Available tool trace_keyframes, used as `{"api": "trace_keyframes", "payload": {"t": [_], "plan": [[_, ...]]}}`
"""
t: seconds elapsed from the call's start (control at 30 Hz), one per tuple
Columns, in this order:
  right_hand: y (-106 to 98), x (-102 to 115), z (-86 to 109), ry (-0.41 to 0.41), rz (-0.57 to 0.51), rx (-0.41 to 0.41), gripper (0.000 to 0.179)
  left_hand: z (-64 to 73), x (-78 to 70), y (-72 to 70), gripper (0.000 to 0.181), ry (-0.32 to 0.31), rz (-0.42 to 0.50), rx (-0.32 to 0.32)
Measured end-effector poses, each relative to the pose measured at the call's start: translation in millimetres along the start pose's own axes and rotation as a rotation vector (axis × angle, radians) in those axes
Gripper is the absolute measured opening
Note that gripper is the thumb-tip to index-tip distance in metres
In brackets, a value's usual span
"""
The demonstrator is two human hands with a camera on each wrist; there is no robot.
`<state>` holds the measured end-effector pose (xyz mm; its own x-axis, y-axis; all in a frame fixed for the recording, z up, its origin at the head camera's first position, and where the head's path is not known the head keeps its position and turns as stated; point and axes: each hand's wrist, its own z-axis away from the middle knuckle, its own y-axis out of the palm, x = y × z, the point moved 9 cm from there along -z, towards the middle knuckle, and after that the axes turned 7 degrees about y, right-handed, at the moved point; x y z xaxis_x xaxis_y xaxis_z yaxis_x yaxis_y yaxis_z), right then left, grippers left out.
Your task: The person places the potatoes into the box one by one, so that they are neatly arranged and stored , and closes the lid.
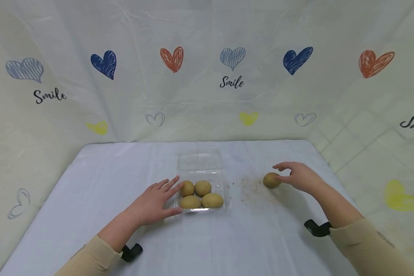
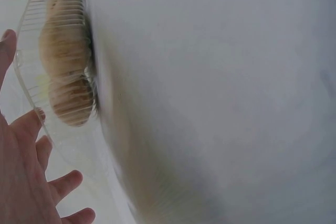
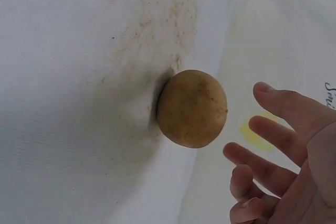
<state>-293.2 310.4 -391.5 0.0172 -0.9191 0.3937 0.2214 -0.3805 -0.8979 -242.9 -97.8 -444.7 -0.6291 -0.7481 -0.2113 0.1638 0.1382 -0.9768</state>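
Left hand (image 1: 153,202): fingers spread, at left edge of clear box (image 1: 201,210). Four potatoes (image 1: 212,200) inside box. Right hand (image 1: 301,177): fingers parted, gripping nothing, just beside loose potato (image 1: 270,180), toward right edge of table (image 1: 227,245). Dirt (image 1: 252,186) left of it. Box lid (image 1: 200,161) raised, toward far edge.

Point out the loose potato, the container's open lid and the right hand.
Loose potato (image 3: 192,109), right wrist view: middle of its visible side.
Open lid (image 1: 200,162), head view: centre of the clear panel.
Right hand (image 1: 301,177), head view: back of the hand.
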Motion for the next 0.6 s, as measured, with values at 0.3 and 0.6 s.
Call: {"api": "trace_keyframes", "payload": {"t": [0.3, 0.6], "plan": [[21.0, -10.8, -7.1, 0.052, 0.006, 0.042, 0.069, -0.8, 0.4, 1.3, 0.085, -0.001, 0.001, 0.001], [29.6, -14.7, -12.2, 0.108, 0.001, 0.037, 0.072, -1.3, 0.0, 0.9, 0.088, 0.002, 0.001, 0.005]]}}
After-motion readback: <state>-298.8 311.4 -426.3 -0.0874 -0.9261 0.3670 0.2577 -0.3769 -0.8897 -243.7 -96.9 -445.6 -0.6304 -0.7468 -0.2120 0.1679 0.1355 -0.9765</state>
